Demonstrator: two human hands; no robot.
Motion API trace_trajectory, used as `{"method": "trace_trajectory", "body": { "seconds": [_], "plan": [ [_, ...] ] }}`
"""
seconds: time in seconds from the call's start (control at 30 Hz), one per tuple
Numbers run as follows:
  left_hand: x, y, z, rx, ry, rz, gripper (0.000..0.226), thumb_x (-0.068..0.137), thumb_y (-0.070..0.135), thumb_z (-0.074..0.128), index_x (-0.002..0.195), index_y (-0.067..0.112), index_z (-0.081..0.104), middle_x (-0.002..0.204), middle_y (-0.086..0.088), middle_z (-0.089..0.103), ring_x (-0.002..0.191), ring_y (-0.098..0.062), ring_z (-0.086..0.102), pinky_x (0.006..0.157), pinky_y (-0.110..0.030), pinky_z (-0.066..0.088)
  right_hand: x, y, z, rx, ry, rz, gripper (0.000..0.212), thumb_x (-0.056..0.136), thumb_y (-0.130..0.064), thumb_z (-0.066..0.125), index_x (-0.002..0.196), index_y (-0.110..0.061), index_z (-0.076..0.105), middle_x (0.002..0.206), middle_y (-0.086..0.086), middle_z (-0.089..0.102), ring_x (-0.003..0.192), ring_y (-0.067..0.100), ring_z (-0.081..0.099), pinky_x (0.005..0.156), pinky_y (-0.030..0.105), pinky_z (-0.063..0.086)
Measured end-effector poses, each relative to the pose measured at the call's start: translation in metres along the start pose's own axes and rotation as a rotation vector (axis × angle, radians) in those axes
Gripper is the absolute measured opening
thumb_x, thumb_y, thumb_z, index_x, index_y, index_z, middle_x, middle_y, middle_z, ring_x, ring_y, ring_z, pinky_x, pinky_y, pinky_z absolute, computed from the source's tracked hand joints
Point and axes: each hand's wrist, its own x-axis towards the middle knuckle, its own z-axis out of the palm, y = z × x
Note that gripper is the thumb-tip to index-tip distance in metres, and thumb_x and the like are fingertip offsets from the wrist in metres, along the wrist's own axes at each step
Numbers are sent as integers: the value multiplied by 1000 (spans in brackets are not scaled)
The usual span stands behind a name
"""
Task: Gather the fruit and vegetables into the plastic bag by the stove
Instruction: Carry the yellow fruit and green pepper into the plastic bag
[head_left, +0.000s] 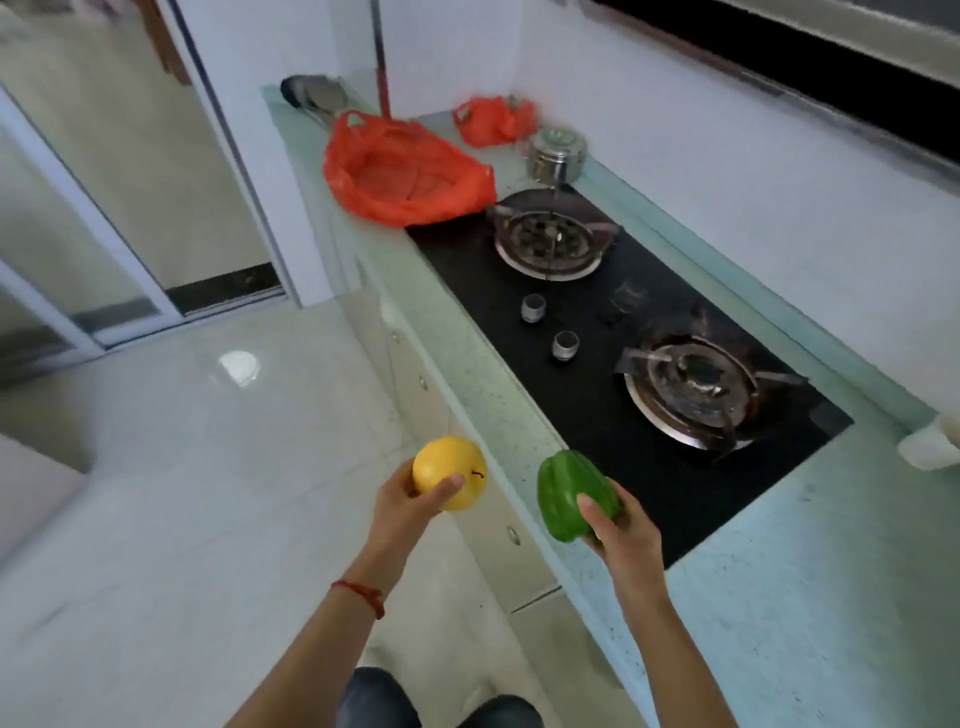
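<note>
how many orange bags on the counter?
2. Large open bag lies left of the far burner; small bunched bag sits behind it by the wall, beside the steel pot. Contents not visible.

Small red bag's (493, 121) contents hidden; white object (930, 448) edge-cropped.

Pale green counter (810, 597) along the frame's right, holding a black stove (597, 353); beyond it, upper centre, two orange bags (405, 176) (491, 122), a steel pot (557, 155).
</note>
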Motion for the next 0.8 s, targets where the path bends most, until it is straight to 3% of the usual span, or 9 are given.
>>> {"method": "trace_trajectory", "body": {
  "seconds": [0.17,0.33,0.43,0.6,0.8],
  "plan": [
    [3,-4,-83,-95,152,-8,78,45,48,75,112,11,60,105,-9,65,94,-20,62,80,-35,55,5,-5,86,-44,-156,10,43,76,-21,71,116,-19,56,99,0,63,94,34,63,91,51,51],
    [6,-11,-173,-173,293,-17,72,46,52,74,107,16,62,106,-8,66,97,-21,64,81,-36,55,2,-4,180,-29,-316,38,39,78,-13,69,115,-12,57,101,3,63,92,17,63,67,24,58],
    [7,-14,-218,-220,368,-15,75,44,51,73,109,16,61,105,-7,66,97,-21,63,76,-32,54,0,-2,233,-22,-388,69,31,79,-9,68,107,-16,57,99,2,64,88,14,62,60,17,56],
    [14,-17,-270,-273,453,-13,73,44,51,72,107,17,61,104,-7,65,98,-22,63,81,-36,54,-1,-1,296,-44,-472,77,38,78,-11,69,114,-15,56,101,0,63,92,16,62,62,17,56],
    [44,-10,-300,-312,484,-7,42,57,38,72,95,26,59,99,-1,63,94,-18,61,75,-30,53,19,-7,343,-81,-512,81,45,77,-15,70,119,-12,56,108,6,64,96,18,63,70,22,58]
  ]
}}
